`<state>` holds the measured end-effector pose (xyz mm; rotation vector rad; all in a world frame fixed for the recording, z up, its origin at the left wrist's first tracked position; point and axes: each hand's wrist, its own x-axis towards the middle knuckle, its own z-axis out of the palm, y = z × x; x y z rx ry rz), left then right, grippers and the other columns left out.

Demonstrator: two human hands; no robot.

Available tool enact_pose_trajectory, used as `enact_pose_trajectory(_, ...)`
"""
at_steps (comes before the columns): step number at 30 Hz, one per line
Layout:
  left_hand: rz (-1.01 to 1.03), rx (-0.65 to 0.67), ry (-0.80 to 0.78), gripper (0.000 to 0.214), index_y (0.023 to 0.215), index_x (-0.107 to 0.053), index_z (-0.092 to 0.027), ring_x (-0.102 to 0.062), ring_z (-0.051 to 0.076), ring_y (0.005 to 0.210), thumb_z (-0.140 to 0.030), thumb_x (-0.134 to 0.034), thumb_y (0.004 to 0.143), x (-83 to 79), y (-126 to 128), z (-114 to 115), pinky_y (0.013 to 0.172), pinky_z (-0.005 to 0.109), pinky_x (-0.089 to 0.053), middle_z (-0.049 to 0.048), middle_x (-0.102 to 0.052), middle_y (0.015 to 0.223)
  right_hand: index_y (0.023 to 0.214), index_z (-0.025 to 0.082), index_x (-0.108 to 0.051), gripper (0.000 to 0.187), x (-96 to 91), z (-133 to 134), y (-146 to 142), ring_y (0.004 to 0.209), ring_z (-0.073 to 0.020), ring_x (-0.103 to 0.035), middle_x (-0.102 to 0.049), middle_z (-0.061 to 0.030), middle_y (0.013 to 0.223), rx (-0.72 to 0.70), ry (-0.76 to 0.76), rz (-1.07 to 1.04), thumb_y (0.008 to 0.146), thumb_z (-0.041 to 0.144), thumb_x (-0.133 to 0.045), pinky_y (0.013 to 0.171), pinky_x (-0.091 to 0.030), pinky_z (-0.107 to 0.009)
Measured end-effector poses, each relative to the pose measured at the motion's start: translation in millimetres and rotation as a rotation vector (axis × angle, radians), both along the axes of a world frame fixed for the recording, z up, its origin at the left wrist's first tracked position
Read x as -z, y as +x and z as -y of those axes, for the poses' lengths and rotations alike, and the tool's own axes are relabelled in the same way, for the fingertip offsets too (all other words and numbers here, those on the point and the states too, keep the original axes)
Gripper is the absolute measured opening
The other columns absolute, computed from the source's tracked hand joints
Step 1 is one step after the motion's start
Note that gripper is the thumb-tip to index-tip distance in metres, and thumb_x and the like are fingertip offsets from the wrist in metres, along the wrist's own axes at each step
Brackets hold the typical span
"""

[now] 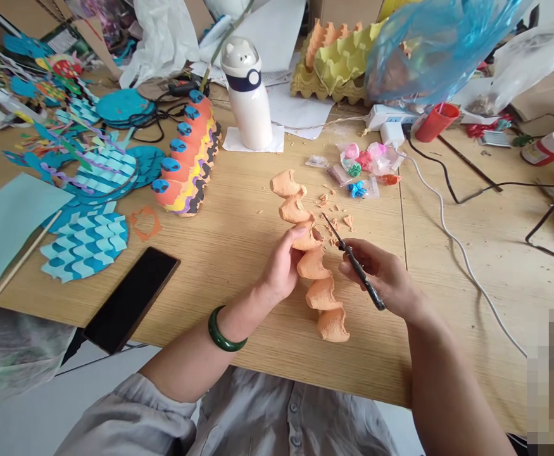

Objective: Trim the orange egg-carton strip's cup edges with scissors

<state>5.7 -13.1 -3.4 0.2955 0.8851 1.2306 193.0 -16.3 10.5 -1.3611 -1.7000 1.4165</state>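
My left hand (280, 269) is closed around the side of an orange egg-carton strip (315, 265), its thumb on one of the middle cups. The strip runs lengthwise across the table in front of me and has a ragged cut edge. To its right, my right hand (385, 273) grips black-handled scissors (363, 277), seen nearly edge-on. Their tips point up and left, close to the strip but apart from it. Small orange carton scraps (333, 225) lie scattered beyond the blades.
A painted egg-carton caterpillar (188, 161), a white bottle (248, 95) and a black phone (132, 299) are on the left. Clay packets (359, 168), a red cup (437, 121), egg trays (336, 63) and a white cable (442, 215) lie behind and right.
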Motion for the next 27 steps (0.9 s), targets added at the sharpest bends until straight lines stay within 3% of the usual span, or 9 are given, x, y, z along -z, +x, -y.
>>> enact_pose_trajectory(3, 0.003, -0.032, 0.024, 0.022, 0.092, -0.074, -0.016, -0.064, 0.014, 0.073, -0.034, -0.067, 0.082, 0.2, 1.0, -0.1, 0.067, 0.025, -0.051, 0.0020, -0.072, 0.079, 0.121, 0.018, -0.067, 0.048, 4.2, 1.8, -2.7, 0.072, -0.0154, -0.056, -0.062, -0.0013, 0.084, 0.038, 0.061, -0.016, 0.086, 0.050, -0.073, 0.063, -0.047, -0.029)
enact_pose_trajectory(6, 0.009, -0.052, 0.023, 0.022, 0.093, -0.074, -0.016, -0.065, 0.013, 0.070, -0.035, -0.068, 0.084, 2.0, 2.1, -1.2, 0.066, 0.024, -0.052, 0.0015, -0.074, 0.082, 0.126, 0.020, -0.066, 0.040, 7.1, 3.5, -0.5, 0.072, -0.0141, -0.057, -0.067, -0.0026, 0.092, 0.034, 0.268, 0.144, 0.088, 0.034, -0.071, 0.065, -0.048, -0.028)
enact_pose_trajectory(10, -0.013, -0.025, -0.044, 0.033, 0.092, -0.074, -0.018, -0.062, 0.014, 0.059, -0.047, -0.060, 0.092, 5.9, 3.3, -3.2, 0.056, 0.026, -0.051, 0.0020, -0.074, 0.077, 0.129, 0.020, -0.065, 0.039, 6.6, 3.0, 2.9, 0.064, -0.0118, -0.052, -0.068, -0.0025, 0.096, -0.086, 0.550, 0.345, 0.089, 0.021, -0.066, 0.061, -0.047, -0.027)
enact_pose_trajectory(15, 0.023, -0.081, 0.023, 0.038, 0.100, -0.075, -0.019, -0.074, 0.023, 0.096, -0.049, -0.052, 0.097, 8.2, 5.0, -4.1, 0.088, 0.033, -0.059, 0.0055, -0.079, 0.096, 0.129, 0.016, -0.065, 0.038, 7.2, 1.4, 0.0, 0.074, -0.0153, -0.064, -0.071, -0.0061, 0.100, -0.167, 0.768, 0.412, 0.092, 0.019, -0.066, 0.065, -0.051, -0.028)
enact_pose_trajectory(19, 0.054, -0.087, -0.020, 0.039, 0.102, -0.074, -0.018, -0.074, 0.026, 0.104, -0.048, -0.050, 0.097, 6.8, 5.4, -3.8, 0.095, 0.039, -0.057, 0.0075, -0.079, 0.102, 0.131, 0.013, -0.066, 0.036, 12.9, 0.1, -3.9, 0.086, -0.0196, -0.071, -0.074, -0.0095, 0.103, -0.150, 0.969, 0.532, 0.097, 0.025, -0.065, 0.067, -0.052, -0.028)
enact_pose_trajectory(22, 0.050, -0.102, -0.105, 0.039, 0.102, -0.074, -0.016, -0.074, 0.025, 0.100, -0.046, -0.050, 0.096, 5.2, 5.6, -3.7, 0.095, 0.039, -0.056, 0.0081, -0.078, 0.097, 0.132, 0.012, -0.066, 0.036, 17.6, 0.3, -5.6, 0.080, -0.0176, -0.072, -0.076, -0.0084, 0.099, -0.155, 1.028, 0.591, 0.100, 0.027, -0.063, 0.061, -0.048, -0.027)
enact_pose_trajectory(27, 0.021, -0.133, -0.172, 0.037, 0.095, -0.073, -0.015, -0.073, 0.022, 0.084, -0.045, -0.052, 0.096, 3.5, 6.4, -4.2, 0.088, 0.037, -0.057, 0.0064, -0.076, 0.084, 0.133, 0.012, -0.068, 0.035, 21.0, 4.4, -6.6, 0.067, -0.0140, -0.068, -0.077, -0.0064, 0.094, -0.159, 0.998, 0.666, 0.102, 0.026, -0.058, 0.055, -0.043, -0.026)
